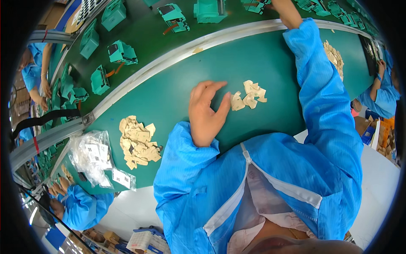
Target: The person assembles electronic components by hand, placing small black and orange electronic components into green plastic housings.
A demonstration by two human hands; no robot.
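Observation:
My left hand [206,113] hovers over or rests on the green worktop [169,95], thumb and fingers apart, holding nothing. Just right of its fingertips lies a small heap of cream paper-like pieces [249,95]. My right arm stretches forward across the pale metal rail, and my right hand [288,13] is over the dark green belt at the top edge. Its fingers are cut off by the picture's edge, so any hold is hidden. Nearest to that hand is a green plastic tray with a dark part [255,6] on the belt.
A bigger heap of cream pieces [137,143] lies at left beside a transparent plastic bag [91,156]; another heap [334,60] lies far right. Green trays [210,11] with dark parts and orange strips line the belt [146,40]. Co-workers in blue sleeves [86,206] sit around.

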